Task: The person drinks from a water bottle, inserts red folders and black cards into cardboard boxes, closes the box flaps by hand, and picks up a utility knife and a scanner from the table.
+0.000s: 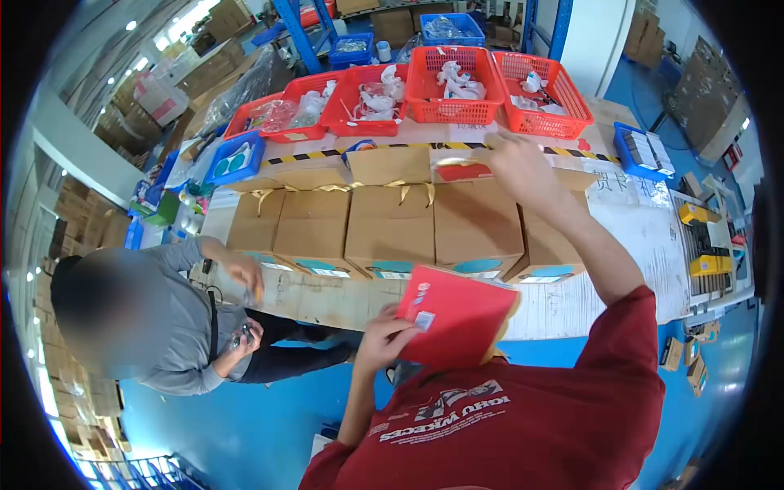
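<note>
My left hand [380,338] grips the left edge of a flat red package [457,317], its thumb lying over the face beside a white barcode label. Yellow trim shows along the package's right edge. My right hand [520,167] reaches forward over a row of open cardboard boxes [390,229]; its fingers are smeared by motion, so whether they hold anything is unclear. Below that hand, something red [464,172] shows in an open box. Yellow ribbon ends [416,193] hang over several boxes' edges.
Red baskets [457,104] with white and clear-wrapped items line the table's back, behind black-yellow tape. Blue trays [237,173] stand at both ends. At left, a co-worker in grey [184,314] holds a small dark item. Shelving with yellow boxes [710,265] is at right.
</note>
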Demonstrator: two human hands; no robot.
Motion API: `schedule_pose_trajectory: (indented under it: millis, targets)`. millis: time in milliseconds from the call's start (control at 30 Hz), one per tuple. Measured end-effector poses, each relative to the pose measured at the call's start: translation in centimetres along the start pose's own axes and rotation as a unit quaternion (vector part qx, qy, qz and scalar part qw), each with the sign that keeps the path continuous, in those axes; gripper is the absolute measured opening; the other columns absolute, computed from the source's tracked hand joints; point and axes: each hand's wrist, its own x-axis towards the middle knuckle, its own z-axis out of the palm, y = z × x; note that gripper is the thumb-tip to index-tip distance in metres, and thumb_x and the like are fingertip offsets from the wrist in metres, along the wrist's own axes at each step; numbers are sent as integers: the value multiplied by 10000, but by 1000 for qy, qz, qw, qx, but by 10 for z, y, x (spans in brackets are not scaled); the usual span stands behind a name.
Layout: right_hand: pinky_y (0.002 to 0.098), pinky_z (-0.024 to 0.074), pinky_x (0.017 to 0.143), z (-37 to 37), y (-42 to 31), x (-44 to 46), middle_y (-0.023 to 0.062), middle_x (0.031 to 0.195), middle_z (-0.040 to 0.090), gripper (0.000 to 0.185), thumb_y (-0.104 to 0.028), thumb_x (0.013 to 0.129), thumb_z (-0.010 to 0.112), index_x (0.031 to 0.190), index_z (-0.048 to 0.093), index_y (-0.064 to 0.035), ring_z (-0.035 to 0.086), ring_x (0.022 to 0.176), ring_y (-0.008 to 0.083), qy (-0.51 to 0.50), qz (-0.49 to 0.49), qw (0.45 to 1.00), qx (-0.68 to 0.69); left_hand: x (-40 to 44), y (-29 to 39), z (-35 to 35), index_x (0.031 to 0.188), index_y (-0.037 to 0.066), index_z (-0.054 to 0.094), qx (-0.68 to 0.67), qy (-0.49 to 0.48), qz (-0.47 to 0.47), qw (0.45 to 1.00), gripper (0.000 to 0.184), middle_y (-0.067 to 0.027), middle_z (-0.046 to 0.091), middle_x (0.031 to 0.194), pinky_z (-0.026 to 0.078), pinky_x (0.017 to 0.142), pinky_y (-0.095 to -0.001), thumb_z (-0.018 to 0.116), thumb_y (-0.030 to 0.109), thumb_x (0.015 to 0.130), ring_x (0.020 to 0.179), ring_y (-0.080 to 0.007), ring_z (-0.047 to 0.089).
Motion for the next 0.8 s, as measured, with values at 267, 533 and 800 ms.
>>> schedule_pose_trajectory:
  millis: [267,533,800]
  targets:
    - [433,553,774,49,48,55,154,967,669,262,-13,803,650,1033,769,-55,664,858,363,-50,-4,997,67,117,-39,102,888,63,774,-43,-86,13,995,109,-55,697,782,389,1026,-403,704,138,924,854,-219,572]
    - [462,552,778,87,63,65,177,1000,719,279,0,783,647,1036,762,-11,665,858,394,-103,14,976,189,144,-8,111,856,60,777,98,-107,42,988,161,-9,675,759,341,1117,-344,677,129,960,772,-153,545]
    - [479,550,781,93,79,83,168,1009,719,248,0,783,659,1010,756,-15,662,850,405,-22,-42,963,265,185,-52,115,852,59,782,-4,-122,-35,992,222,26,675,738,293,1168,-315,650,168,992,689,-108,508]
